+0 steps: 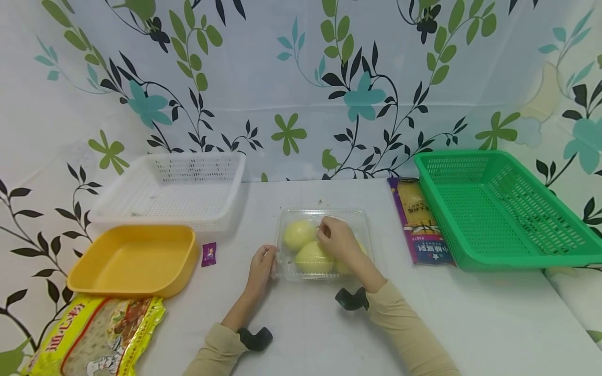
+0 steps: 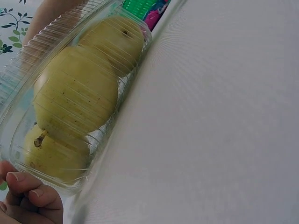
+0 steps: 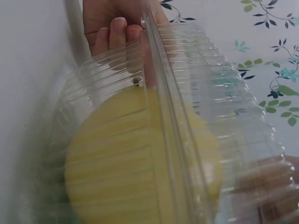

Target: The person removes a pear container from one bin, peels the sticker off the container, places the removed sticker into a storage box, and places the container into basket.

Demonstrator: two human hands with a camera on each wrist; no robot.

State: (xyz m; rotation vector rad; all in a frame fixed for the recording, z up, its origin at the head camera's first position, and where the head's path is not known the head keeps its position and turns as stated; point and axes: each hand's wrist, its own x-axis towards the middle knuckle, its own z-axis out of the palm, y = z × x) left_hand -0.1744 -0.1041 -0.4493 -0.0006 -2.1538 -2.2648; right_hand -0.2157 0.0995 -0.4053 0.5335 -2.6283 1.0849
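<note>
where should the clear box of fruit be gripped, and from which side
I'd take the clear box low on its two short end walls, from left and right: it lies flat on the table, is wider than deep, and has fruit spread across it, so the load should balance.

The pasta packet point(image 1: 425, 230) reads "PASTA" near white Chinese characters and a star, the yellow bag point(image 1: 94, 337) bears large red Chinese characters I cannot read surely, and the candy wrapper's point(image 1: 209, 254) lettering is too small.
</note>
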